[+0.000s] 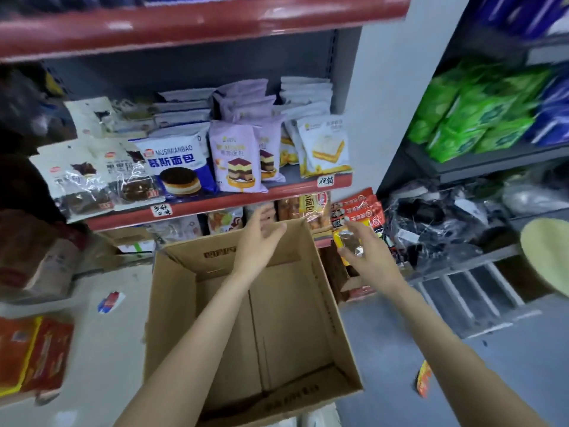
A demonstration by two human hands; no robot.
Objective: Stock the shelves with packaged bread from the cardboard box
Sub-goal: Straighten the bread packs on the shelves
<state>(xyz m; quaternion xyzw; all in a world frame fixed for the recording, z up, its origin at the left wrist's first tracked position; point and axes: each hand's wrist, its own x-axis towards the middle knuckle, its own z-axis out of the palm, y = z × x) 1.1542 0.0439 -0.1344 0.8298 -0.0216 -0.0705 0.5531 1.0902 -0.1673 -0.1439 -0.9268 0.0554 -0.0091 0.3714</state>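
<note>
Left hand [261, 238]: fingers straight and spread, holding nothing, above the brown cardboard box [172, 303].
Right hand [366, 251]: fingers loosely extended, empty, near the red-edged metal shelf [215, 208].

An open cardboard box [246, 318] sits on the floor before a red-edged shelf [215, 204], its inside showing only bare cardboard. Both forearms reach out over it. The left hand [261, 232] hovers above the box's far wall with fingers straight and spread, holding nothing. The right hand [366, 245] is just past the box's right corner, fingers extended, near a yellow packet [346, 238]; whether they touch it is unclear. On the shelf stand bread packs: a blue-and-white mousse bread pack [175, 164], purple cake packs [237, 158] and white-and-yellow packs [323, 149]. Green packages [471, 118] fill a grey rack to the right.
</note>
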